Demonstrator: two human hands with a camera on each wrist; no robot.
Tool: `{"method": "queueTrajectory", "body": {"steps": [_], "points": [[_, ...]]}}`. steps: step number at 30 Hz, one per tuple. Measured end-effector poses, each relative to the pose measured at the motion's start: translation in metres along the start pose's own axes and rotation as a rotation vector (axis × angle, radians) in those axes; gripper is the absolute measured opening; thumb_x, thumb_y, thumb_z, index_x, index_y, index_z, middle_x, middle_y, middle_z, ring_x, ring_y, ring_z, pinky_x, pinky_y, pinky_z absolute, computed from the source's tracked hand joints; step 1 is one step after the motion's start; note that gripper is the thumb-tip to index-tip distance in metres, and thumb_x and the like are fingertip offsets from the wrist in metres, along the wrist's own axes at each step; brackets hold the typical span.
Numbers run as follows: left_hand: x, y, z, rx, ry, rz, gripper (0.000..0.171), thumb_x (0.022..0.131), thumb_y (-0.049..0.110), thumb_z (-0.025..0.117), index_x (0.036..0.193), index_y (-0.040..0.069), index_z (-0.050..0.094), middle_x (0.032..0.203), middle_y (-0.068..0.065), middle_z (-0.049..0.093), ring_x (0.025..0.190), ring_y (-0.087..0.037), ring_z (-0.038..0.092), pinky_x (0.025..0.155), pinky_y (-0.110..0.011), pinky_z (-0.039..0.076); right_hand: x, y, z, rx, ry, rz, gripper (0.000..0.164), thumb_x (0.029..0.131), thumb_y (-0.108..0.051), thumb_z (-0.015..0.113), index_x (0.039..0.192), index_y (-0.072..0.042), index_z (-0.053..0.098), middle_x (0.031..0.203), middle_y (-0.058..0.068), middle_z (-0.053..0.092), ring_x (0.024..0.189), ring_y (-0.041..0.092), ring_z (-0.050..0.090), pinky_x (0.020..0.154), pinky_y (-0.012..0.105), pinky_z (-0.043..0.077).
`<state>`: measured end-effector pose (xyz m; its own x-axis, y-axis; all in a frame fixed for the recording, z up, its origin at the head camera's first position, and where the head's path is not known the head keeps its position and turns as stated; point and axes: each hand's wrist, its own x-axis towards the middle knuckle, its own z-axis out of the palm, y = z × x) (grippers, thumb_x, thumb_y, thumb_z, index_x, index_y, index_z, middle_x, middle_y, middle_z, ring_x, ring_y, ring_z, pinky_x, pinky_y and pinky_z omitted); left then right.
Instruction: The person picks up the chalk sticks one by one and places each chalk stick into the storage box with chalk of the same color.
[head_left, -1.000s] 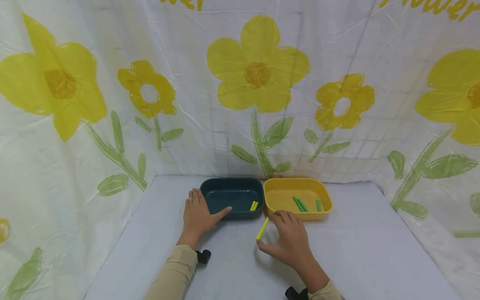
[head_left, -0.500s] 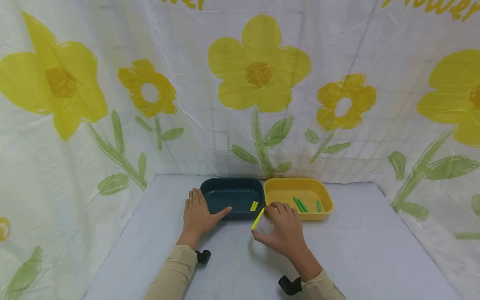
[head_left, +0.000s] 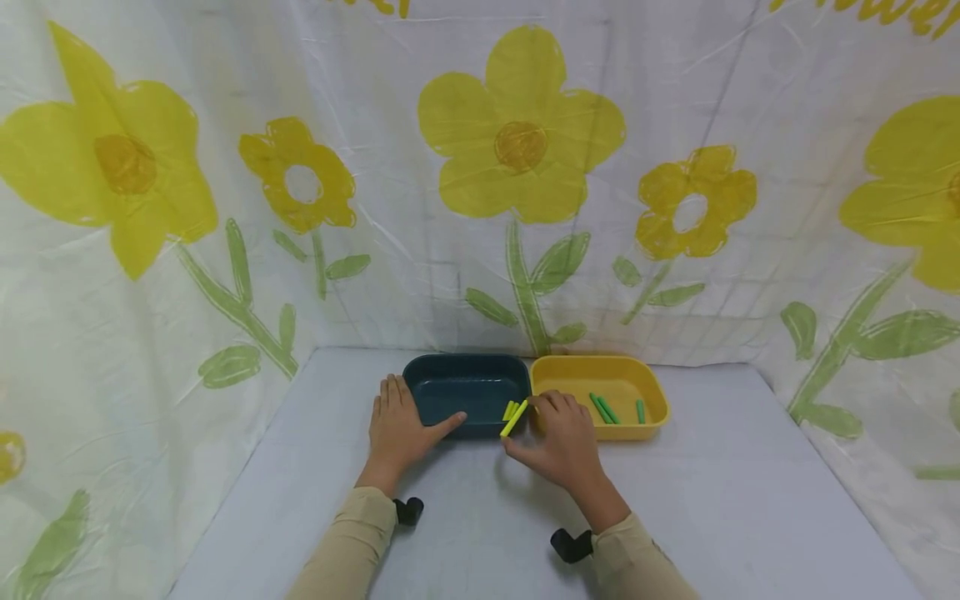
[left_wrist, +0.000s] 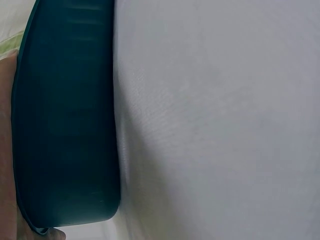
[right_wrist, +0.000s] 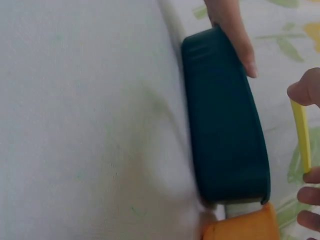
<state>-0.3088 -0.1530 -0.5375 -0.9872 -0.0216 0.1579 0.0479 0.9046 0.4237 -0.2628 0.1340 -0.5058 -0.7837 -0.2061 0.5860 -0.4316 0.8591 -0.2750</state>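
My right hand pinches a slim yellow stick between thumb and finger. It holds it tilted over the front right corner of a dark blue tray. Inside that corner lie short yellow sticks, partly hidden by the held one. My left hand rests on the tray's left end, its fingers straight and its thumb stretched over the front rim. The left wrist view shows the tray's outer wall from close by. In the right wrist view the stick spans from thumb tip to fingertip.
A yellow tray touches the blue one on its right and holds green sticks. Both stand at the back of a table with a white cover. Behind them hangs a flower-printed cloth.
My right hand has moved forward and slightly left with the yellow stick, from in front of the trays to above the blue tray's corner. The left hand stays in place.
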Motion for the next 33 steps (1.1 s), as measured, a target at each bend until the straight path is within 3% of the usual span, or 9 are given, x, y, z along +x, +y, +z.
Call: {"method": "queueTrajectory", "body": {"steps": [15,26,33], "points": [[0.001,0.000,-0.001,0.029,0.001,0.003,0.154,0.072,0.106,0.045,0.166,-0.010,0.009,0.175,-0.031,0.008,0.165,-0.046,0.010,0.133,-0.061,0.015,0.017,0.005,0.019,-0.060,-0.061,0.106,0.073,0.076,-0.070,0.083,0.118,-0.010,0.075,0.119,0.009,0.070,0.108,0.033,0.064,0.088,0.053,0.055],[0.000,0.001,-0.002,0.021,0.006,0.004,0.153,0.072,0.106,0.044,0.166,-0.010,0.012,0.175,-0.031,0.009,0.164,-0.046,0.011,0.132,-0.062,0.015,0.025,0.005,0.021,-0.092,-0.162,0.172,0.077,0.077,-0.070,0.083,0.121,-0.006,0.075,0.121,0.011,0.069,0.107,0.032,0.062,0.094,0.056,0.052],[0.000,0.001,-0.001,0.019,0.011,0.002,0.152,0.073,0.105,0.047,0.165,-0.011,0.012,0.174,-0.033,0.011,0.164,-0.047,0.011,0.132,-0.062,0.015,0.026,0.006,0.023,-0.101,-0.180,0.184,0.077,0.077,-0.069,0.083,0.121,-0.006,0.074,0.120,0.012,0.068,0.106,0.033,0.061,0.096,0.056,0.052]]}}
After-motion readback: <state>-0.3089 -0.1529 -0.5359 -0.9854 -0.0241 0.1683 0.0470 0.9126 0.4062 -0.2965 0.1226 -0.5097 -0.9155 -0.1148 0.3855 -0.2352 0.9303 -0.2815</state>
